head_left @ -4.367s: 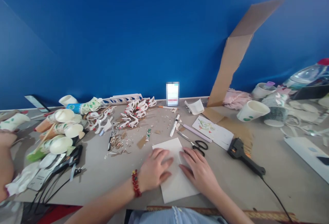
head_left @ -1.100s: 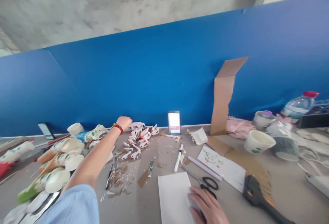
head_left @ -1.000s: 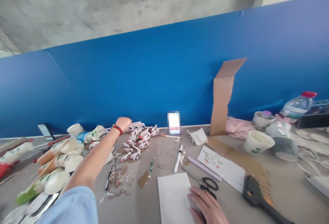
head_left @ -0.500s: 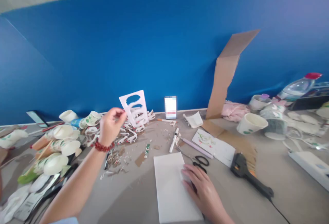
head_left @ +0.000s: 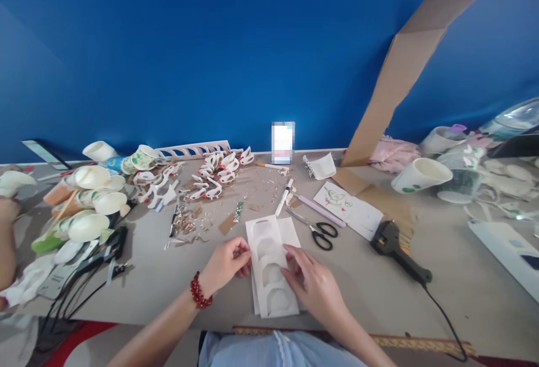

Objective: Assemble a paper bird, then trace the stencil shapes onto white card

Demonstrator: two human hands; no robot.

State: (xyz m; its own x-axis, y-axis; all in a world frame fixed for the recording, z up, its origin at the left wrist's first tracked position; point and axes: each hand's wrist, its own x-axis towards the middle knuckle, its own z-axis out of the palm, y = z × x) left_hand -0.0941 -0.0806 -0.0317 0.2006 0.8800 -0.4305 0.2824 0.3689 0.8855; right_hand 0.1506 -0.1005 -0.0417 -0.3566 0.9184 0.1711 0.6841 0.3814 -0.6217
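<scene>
A white paper template with several rounded cut-outs lies over a plain white paper sheet, whose right side and left edge show beneath it. My left hand, with red beads at the wrist, pinches the template's left edge. On the opposite edge, the bent thumb and forefinger of my right hand grip the template. Black-handled scissors lie open just beyond my right hand. A white pen and a pale purple stick are farther back.
A black glue gun with a trailing cord rests at the right. Several white-and-red cut pieces are heaped at the back, with scraps in front. Paper cups crowd the left, and a cardboard strip stands against the blue wall.
My left hand has brought the cut-out template down from the back onto the white sheet. My right hand has shifted from the sheet to the template's right edge. The view has tilted down.
</scene>
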